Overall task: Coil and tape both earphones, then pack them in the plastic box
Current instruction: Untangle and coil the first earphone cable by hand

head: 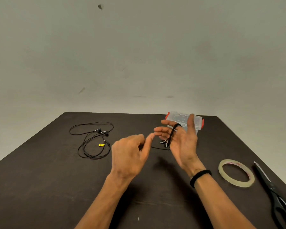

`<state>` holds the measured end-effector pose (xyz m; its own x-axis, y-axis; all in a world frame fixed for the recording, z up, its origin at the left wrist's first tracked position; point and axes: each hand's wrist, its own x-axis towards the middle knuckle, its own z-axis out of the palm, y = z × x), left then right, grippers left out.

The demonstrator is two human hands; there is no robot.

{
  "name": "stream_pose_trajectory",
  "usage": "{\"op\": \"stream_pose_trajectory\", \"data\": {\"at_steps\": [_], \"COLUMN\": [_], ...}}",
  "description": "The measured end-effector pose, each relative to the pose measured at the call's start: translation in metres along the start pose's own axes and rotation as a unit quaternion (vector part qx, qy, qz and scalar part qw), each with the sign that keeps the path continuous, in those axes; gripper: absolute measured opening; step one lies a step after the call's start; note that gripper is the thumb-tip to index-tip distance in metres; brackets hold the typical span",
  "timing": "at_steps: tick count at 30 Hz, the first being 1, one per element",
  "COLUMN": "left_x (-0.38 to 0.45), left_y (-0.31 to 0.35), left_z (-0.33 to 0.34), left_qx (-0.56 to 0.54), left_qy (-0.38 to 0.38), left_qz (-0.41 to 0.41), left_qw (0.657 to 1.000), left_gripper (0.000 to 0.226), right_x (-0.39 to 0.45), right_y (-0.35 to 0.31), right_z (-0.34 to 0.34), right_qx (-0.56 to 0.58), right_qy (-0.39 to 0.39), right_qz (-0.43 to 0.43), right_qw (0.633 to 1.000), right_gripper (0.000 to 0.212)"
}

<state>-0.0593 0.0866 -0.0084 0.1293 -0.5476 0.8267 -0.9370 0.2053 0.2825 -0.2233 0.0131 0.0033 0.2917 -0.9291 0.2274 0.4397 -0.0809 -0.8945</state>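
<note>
Earphone cable (pixel 173 132) around right grip's (pixel 180 138) 4 fingers (left grip (pixel 130 154) beside)

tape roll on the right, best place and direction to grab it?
The tape roll lies flat on the table, hole up, with the scissors close on its right. Probably come from above with the right hand: thumb inside the hole, fingers outside, pinching the ring's near-left wall, the side away from the scissors.
</note>
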Motion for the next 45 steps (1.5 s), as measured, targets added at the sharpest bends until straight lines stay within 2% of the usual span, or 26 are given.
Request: {"op": "stream_pose_trajectory", "data": {"at_steps": [3,6,12,15,18,22,25,28,30,32,34,37,40,42,45], "left_x": [0.008,0.011,0.016,0.018,0.018,0.014,0.005,-0.009,-0.016,-0.020,-0.024,-0.026,-0.020,-0.013,-0.004], "left_y": [-0.010,-0.014,-0.023,-0.025,-0.024,-0.020,-0.016,-0.008,0.000,0.010,0.016,0.018,0.018,0.014,0.004], "left_z": [-0.011,-0.017,-0.024,-0.025,-0.025,-0.012,0.002,0.011,0.017,0.020,0.022,0.021,0.013,0.008,0.003], "left_qx": [0.001,-0.012,-0.026,-0.049,-0.105,-0.204,-0.225,-0.193,-0.159,-0.146,-0.148,-0.106,-0.037,-0.011,0.000], "left_qy": [0.092,0.149,0.196,0.188,0.157,0.056,-0.062,-0.165,-0.194,-0.219,-0.242,-0.248,-0.245,-0.211,-0.111], "left_qz": [-0.003,0.017,0.002,-0.032,-0.104,-0.191,-0.208,-0.173,-0.152,-0.138,-0.106,-0.029,0.039,0.069,0.080], "left_qw": [0.996,0.989,0.980,0.981,0.977,0.959,0.950,0.952,0.956,0.955,0.953,0.963,0.968,0.975,0.991], "left_gripper": [0.059,0.056,0.058,0.060,0.065,0.068,0.067,0.029,0.022,0.038,0.054,0.061,0.053,0.051,0.051], "right_x": [-0.004,-0.011,-0.026,-0.028,-0.030,-0.033,-0.034,-0.029,-0.027,-0.024,-0.020,-0.013,-0.008,-0.006,-0.005], "right_y": [0.008,0.012,0.006,0.004,-0.002,-0.013,-0.019,-0.019,-0.020,-0.021,-0.024,-0.026,-0.023,-0.020,-0.013], "right_z": [0.011,0.025,0.043,0.044,0.045,0.049,0.048,0.038,0.032,0.028,0.024,0.016,0.008,0.005,0.004], "right_qx": [-0.128,-0.209,-0.237,-0.194,-0.109,0.069,0.218,0.301,0.326,0.334,0.340,0.291,0.185,0.102,0.001], "right_qy": [-0.047,-0.116,-0.289,-0.360,-0.406,-0.433,-0.407,-0.345,-0.278,-0.192,-0.139,-0.093,-0.048,-0.028,-0.025], "right_qz": [0.025,0.061,0.171,0.220,0.274,0.276,0.253,0.200,0.161,0.114,0.072,0.035,0.016,0.014,0.042], "right_qw": [0.990,0.969,0.912,0.886,0.865,0.855,0.850,0.866,0.889,0.916,0.927,0.952,0.981,0.994,0.999], "right_gripper": [0.109,0.111,0.118,0.117,0.112,0.105,0.104,0.104,0.106,0.108,0.109,0.111,0.110,0.110,0.110]}}
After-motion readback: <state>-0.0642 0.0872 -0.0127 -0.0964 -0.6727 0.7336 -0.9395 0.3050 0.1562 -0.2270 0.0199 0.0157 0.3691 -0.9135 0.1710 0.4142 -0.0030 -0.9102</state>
